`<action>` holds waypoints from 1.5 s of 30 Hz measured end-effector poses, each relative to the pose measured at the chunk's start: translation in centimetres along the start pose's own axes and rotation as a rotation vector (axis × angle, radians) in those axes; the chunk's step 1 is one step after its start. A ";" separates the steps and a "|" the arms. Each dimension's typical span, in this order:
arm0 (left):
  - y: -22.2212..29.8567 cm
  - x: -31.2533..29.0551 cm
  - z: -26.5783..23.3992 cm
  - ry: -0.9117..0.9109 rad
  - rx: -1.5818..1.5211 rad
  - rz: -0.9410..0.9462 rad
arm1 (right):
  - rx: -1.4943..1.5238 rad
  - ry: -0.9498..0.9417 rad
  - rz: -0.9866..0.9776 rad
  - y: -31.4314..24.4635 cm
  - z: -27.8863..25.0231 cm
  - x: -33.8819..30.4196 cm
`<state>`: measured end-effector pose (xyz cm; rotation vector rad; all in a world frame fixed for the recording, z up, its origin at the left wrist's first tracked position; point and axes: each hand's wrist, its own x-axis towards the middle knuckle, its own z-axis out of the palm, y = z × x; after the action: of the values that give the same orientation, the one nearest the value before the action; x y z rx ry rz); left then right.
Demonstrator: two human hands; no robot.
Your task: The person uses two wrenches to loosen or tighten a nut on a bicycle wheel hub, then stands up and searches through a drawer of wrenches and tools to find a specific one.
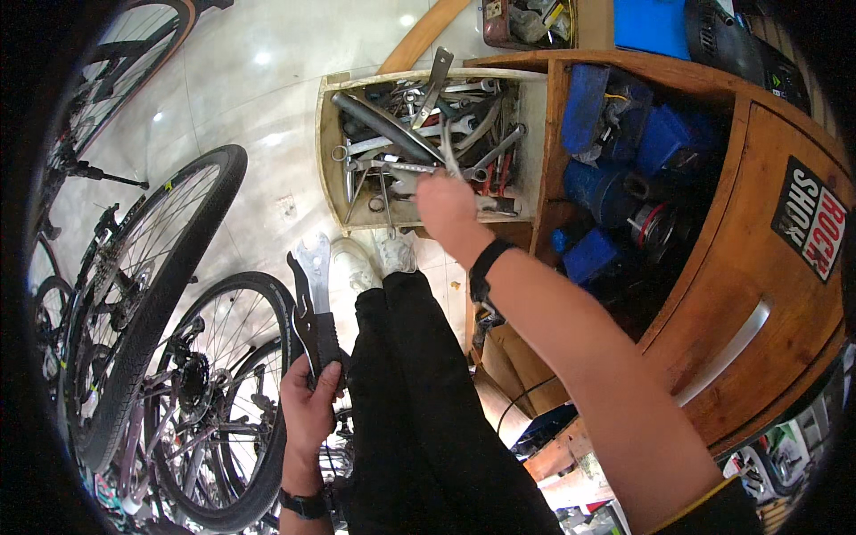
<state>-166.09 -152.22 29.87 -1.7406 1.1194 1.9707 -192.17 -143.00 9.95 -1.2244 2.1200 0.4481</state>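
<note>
My left hand [308, 401] is closed around the lower ends of two long tools, held beside my left leg. One is a wide silver open-end wrench [314, 267] with a black grip; the other is a slim black flat tool [301, 305] with a hooked tip. My right hand [446, 207] reaches over the near side of an open drawer [328, 169] filled with tools. Its fingers are closed on a thin silver tool [448, 150], whose kind I cannot make out. Around it lie several wrenches [379, 138], a black-handled bar [383, 125] and red-handled tools [505, 174].
A wooden cabinet [740, 125] stands on the right, with blue bins [593, 107] on its open shelf. Bicycles crowd the left side, a wheel [223, 285] close to my left hand. My shoes [355, 266] are just below the drawer. Beyond it sits a tray [499, 36] of small items.
</note>
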 end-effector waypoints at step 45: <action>0.5 2.8 1.5 0.003 0.027 -0.048 | 0.378 0.159 0.513 9.5 -2.4 8.2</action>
<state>-168.19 -152.28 27.40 -1.7416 1.0896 1.9168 -204.17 -144.79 5.97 -0.5122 2.5095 0.1500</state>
